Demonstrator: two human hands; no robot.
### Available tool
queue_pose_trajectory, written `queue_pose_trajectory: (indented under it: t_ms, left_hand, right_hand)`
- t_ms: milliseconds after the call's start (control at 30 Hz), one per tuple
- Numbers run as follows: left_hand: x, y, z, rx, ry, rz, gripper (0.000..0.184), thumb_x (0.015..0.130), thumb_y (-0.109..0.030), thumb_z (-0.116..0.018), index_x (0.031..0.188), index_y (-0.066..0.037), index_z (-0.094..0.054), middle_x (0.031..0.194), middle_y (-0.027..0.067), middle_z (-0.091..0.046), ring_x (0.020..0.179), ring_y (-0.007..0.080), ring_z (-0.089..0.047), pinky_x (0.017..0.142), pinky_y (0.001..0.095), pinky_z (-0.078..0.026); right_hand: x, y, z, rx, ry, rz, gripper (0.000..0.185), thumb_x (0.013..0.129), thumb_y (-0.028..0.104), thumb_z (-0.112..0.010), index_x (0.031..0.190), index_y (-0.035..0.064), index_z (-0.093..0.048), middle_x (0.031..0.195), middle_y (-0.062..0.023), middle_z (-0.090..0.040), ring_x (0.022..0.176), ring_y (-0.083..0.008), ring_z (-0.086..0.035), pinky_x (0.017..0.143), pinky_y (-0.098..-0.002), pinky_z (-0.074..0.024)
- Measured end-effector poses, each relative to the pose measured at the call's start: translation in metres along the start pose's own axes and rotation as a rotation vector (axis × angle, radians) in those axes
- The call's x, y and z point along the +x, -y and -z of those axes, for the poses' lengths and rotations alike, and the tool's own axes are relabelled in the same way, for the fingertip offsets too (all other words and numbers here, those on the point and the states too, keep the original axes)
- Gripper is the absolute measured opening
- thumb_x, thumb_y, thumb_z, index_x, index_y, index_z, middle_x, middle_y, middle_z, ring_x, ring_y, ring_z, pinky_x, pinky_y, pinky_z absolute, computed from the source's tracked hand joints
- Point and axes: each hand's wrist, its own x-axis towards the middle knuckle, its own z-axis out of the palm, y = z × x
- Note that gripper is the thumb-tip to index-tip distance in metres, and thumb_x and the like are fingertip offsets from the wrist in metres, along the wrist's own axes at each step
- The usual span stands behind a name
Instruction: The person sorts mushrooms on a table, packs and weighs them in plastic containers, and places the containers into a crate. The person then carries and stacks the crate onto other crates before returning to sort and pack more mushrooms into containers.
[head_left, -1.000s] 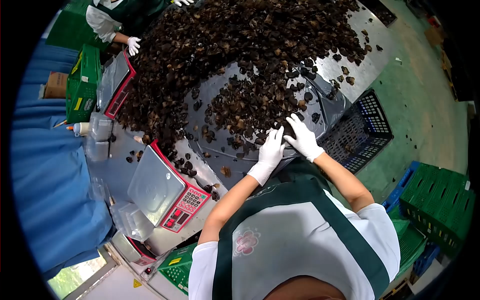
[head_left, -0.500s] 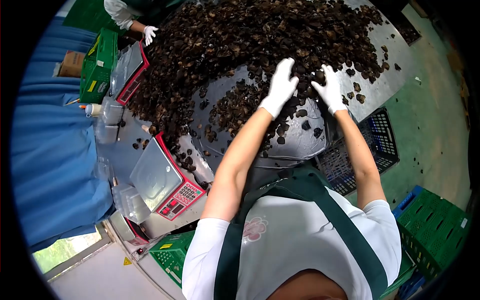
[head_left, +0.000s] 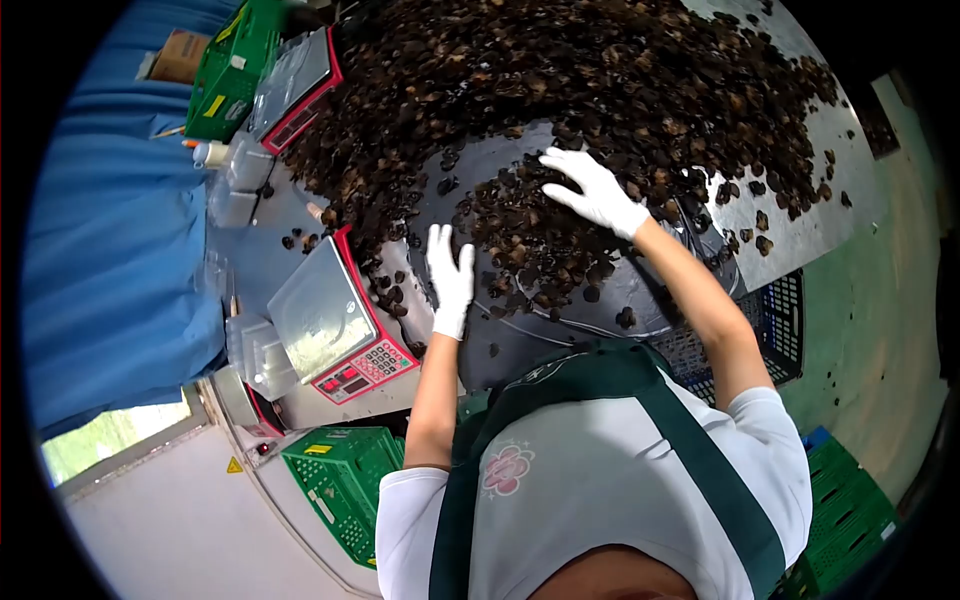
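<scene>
A broad heap of dark brown, wrinkled pieces that look like wood ear mushrooms [head_left: 480, 110] spreads over the metal table. Nearer my body lies a smaller pile of the same mushrooms [head_left: 525, 240] on dark plastic sheeting [head_left: 470, 350]. My right hand [head_left: 596, 193], in a white glove, is over the far right side of this small pile, fingers spread and palm down. Left of the pile, my gloved left hand [head_left: 451, 282] is above the sheeting with its fingers stretched out. Nothing shows in either hand.
A red digital scale [head_left: 345, 325] stands left of my left hand, and a second scale [head_left: 295, 90] sits farther back. Clear plastic tubs [head_left: 238, 180] line the left edge. A dark crate [head_left: 780, 325] is below the table's right side; a green crate [head_left: 345, 490] is at lower left.
My left hand has swung left and toward me, away from the big heap. The right hand has moved left, over the small pile. The co-worker's gloved hand is out of view.
</scene>
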Motion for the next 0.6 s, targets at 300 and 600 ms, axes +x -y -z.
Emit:
queue_pose_trajectory:
  t_ms: [300, 600]
  left_hand:
    - [0.019, -0.029, -0.030, -0.012, 0.097, -0.108, 0.074, 0.087, -0.048, -0.056, 0.143, -0.006, -0.030, 0.147, 0.0220, -0.026, 0.136, 0.0382, -0.025, 0.112, 0.0461, -0.018]
    - [-0.030, -0.101, -0.068, -0.286, -0.020, 0.013, 0.055, 0.095, -0.045, -0.043, 0.133, -0.004, -0.047, 0.136, 0.0218, -0.044, 0.126, 0.0367, -0.041, 0.106, 0.0418, -0.031]
  right_hand:
    - [0.053, -0.037, -0.063, -0.064, 0.426, 0.212, 0.052, 0.091, 0.052, -0.045, 0.120, 0.0109, -0.059, 0.129, -0.0134, -0.053, 0.123, -0.0308, -0.043, 0.106, -0.0400, -0.0334]
    - [0.003, -0.027, -0.038, 0.241, 0.602, 0.176, 0.038, 0.093, 0.041, -0.049, 0.114, 0.0135, -0.063, 0.115, -0.0066, -0.063, 0.110, -0.0269, -0.052, 0.096, -0.0370, -0.0411]
